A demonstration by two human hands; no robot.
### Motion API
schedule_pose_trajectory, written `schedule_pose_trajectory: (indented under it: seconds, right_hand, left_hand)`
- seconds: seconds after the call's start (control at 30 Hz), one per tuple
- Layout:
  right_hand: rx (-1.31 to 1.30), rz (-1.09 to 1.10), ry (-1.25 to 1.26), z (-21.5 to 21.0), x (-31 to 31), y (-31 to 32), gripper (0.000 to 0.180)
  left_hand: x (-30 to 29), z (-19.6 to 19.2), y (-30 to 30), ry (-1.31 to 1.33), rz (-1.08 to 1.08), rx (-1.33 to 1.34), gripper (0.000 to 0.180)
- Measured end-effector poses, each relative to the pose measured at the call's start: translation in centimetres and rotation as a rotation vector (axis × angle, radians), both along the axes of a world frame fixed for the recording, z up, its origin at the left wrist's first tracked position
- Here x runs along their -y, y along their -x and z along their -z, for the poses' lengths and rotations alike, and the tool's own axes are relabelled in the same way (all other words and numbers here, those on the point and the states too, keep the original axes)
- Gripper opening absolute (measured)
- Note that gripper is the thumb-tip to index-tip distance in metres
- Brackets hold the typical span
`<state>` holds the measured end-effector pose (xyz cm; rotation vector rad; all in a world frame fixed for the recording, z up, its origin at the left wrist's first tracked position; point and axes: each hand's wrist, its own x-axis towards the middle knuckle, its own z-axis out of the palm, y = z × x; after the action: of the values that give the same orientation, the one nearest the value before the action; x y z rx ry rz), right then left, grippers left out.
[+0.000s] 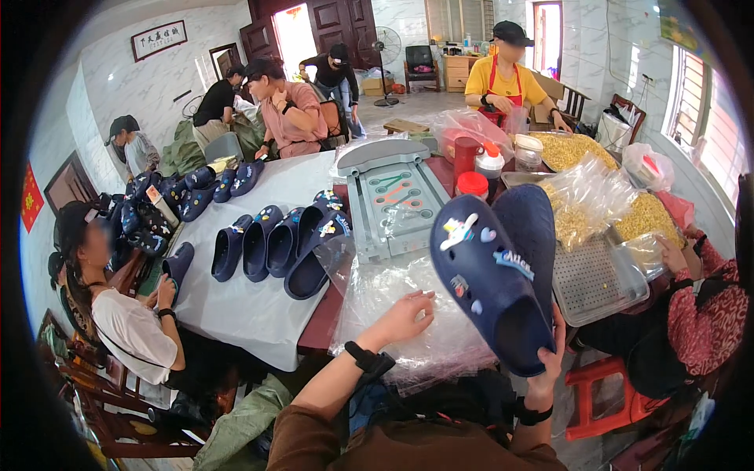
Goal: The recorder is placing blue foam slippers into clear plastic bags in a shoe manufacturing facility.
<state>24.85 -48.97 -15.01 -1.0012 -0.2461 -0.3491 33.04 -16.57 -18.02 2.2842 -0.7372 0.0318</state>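
While the right hand (pixel 543 369) grips a pair of navy clogs (pixel 495 275) by the heel end, raised above the table edge, the left hand (pixel 404 314) rests open, fingers flat, on a stack of clear plastic bags (pixel 393 294). Just beyond the bags stands a grey plastic jig (pixel 389 196).

I see white marble walls (pixel 118 86), a dark wooden door (pixel 330 23), a standing fan (pixel 386 47) and 1 bright barred window (pixel 699 118).
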Motion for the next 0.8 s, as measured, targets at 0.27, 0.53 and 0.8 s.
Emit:
schedule_pose_trajectory:
  seconds: [0.27, 0.53, 0.8]
  right_hand:
    - [0.01, -0.295, 0.193, -0.8, 2.7, 1.5, 0.107]
    - [-0.101, -0.228, 0.653, -4.0, 4.4, 2.3, 0.094]
    - [-0.078, -0.289, 0.82, -4.2, 6.1, 1.2, 0.092]
  left_hand:
    - [-3.8, 2.7, -2.6, 0.322, 0.016, 0.028, 0.046]
    - [-4.5, -3.6, -0.5, 0.225, -0.166, -0.32, 0.034]
    - [-4.8, -4.8, 0.6, 0.173, -0.188, 0.061, 0.008]
